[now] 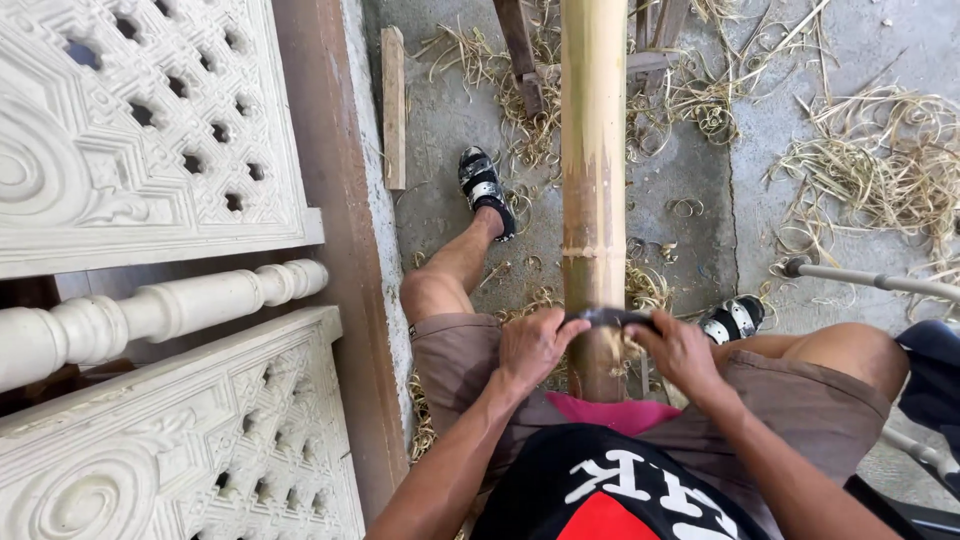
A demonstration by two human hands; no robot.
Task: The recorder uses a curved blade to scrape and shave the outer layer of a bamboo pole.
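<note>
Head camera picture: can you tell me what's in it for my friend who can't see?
Both hands, left and right, grip a dark blade across a bamboo pole between the person's knees. Shavings litter the concrete floor.

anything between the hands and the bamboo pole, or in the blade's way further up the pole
Nothing visible. The left hand and right hand each grip an end of the curved blade, which lies across the bamboo pole. The pole's surface beyond the blade is bare.
</note>
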